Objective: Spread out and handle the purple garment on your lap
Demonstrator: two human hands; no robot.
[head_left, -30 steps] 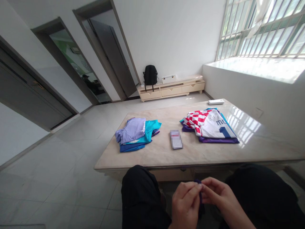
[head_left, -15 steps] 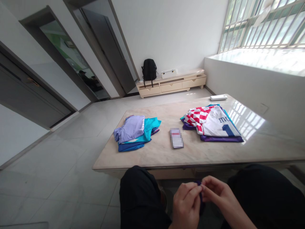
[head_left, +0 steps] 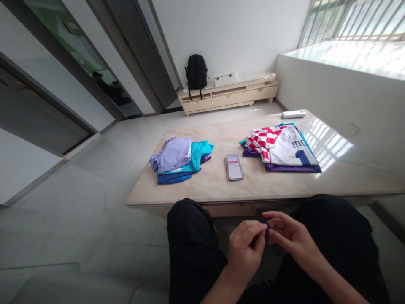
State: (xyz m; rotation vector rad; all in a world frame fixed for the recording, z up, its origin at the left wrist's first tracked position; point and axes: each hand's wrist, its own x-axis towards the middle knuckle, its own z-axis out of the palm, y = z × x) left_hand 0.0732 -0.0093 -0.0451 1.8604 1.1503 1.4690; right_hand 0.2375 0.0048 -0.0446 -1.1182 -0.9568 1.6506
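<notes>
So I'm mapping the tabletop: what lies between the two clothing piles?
In the head view, one small blurred flat item lies between the left pile and the right pile; otherwise bare table.

Single head-worn camera, aimed forward and downward. Both hands, left hand (head_left: pixel 245 253) and right hand (head_left: pixel 289 236), lie close at the lower edge; the marble table (head_left: pixel 218 188) occupies mid-distance; the TV cabinet (head_left: pixel 228 95) stands far.

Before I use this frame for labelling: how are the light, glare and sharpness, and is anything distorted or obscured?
Head view: daylight floods in from the window at upper right, whose sill is blown out white; barred glare lies on the table; door frames lean from wide-angle distortion; a small flat item mid-table is pixelated; the left hand and right hand pinching a small dark purple thing sit in dimmer light.
</notes>
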